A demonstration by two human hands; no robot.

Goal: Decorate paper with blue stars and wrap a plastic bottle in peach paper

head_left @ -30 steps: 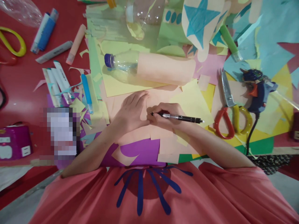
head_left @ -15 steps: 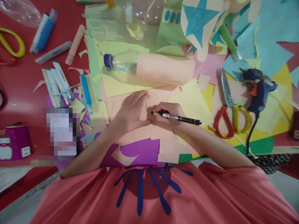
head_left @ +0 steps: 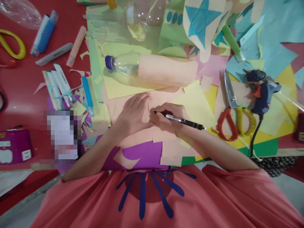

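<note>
My right hand [head_left: 169,115] is closed round a black and silver pen [head_left: 182,121], whose tip rests on peach paper [head_left: 114,106]. Flat on the same paper lies my left hand [head_left: 135,112], its thumb apart from its fingers and holding nothing. The thumb of the left hand is close to the right hand. Just above both hands a clear plastic bottle [head_left: 125,65] with a purple cap lies on its side, wrapped in peach paper [head_left: 166,69].
Scissors [head_left: 230,104] and a blue glue gun [head_left: 263,98] lie at the right. Markers [head_left: 61,79], paper scraps, a blurred-out phone [head_left: 63,134] and a purple box [head_left: 16,145] are at the left. Purple paper [head_left: 144,155] lies near the front edge.
The pen tip has shifted very slightly upward on the paper and the pen's back end a little downward and left. My left hand has stayed in place.
</note>
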